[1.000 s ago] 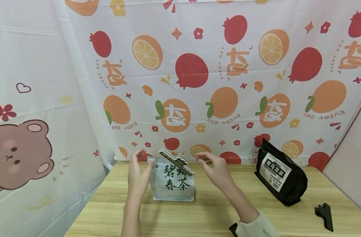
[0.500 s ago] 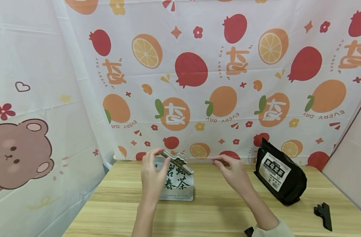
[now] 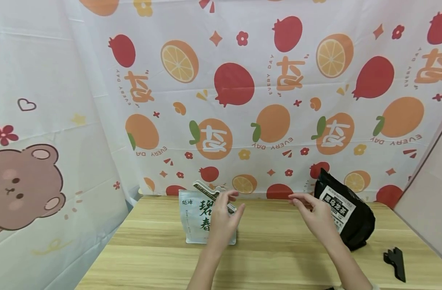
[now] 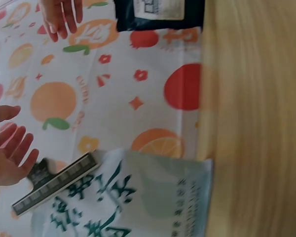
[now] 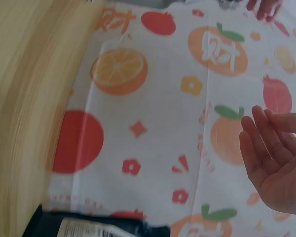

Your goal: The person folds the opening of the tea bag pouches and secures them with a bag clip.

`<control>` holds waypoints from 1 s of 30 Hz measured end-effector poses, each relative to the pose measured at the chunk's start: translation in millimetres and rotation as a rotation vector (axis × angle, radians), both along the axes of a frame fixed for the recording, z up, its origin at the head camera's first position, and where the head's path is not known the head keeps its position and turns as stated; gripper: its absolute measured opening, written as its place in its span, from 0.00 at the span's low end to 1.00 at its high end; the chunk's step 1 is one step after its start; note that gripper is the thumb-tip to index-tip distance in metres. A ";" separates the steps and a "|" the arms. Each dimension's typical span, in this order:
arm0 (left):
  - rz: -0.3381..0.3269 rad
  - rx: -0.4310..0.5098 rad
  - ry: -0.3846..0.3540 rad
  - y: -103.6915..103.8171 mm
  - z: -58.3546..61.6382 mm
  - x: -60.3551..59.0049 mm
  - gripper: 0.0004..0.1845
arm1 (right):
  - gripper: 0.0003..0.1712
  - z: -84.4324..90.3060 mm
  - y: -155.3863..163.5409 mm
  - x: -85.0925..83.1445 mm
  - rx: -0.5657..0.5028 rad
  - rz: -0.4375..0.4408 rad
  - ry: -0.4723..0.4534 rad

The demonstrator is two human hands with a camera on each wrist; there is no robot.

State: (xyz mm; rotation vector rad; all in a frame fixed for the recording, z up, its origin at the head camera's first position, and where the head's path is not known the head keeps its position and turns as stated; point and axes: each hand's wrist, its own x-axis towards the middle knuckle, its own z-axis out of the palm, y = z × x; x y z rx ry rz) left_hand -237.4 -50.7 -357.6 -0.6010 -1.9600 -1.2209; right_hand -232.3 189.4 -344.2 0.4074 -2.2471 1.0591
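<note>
Stood upright on the wooden surface [image 3: 264, 257], near its rear edge: white tea pouch [image 3: 197, 217] with green characters, top closed by a dark sealing clip [image 3: 206, 190].

Held directly in front of the pouch: left hand [image 3: 222, 223], fingers straight and relaxed, gripping nothing; thumb close beside the clip end, contact not determinable.

Held to the right of the pouch, well apart from it: right hand [image 3: 316, 217], fingers loosely extended, empty.

Leaned just behind and right of that hand: black tea bag [image 3: 351, 219] with a white label.

Lay far right of the pouch, near the surface edge: small black clip [image 3: 396, 262].

Hung directly behind the pouch: fruit-print curtain [image 3: 264, 96]. Hung left of the pouch: bear-print curtain [image 3: 28, 185].
</note>
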 end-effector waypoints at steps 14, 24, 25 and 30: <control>-0.129 -0.015 -0.193 33.4 -14.2 -14.4 0.18 | 0.10 -2.8 49.2 12.5 -0.094 -0.248 -0.027; -0.138 -0.037 -0.247 49.1 -20.8 -17.5 0.18 | 0.11 -3.8 63.2 17.2 -0.173 -0.336 -0.083; -0.141 -0.037 -0.249 50.4 -21.2 -17.6 0.18 | 0.11 -3.0 64.8 17.5 -0.182 -0.345 -0.082; -0.163 -0.032 -0.294 57.7 -22.7 -18.1 0.18 | 0.13 3.0 79.1 17.7 -0.161 -0.403 -0.059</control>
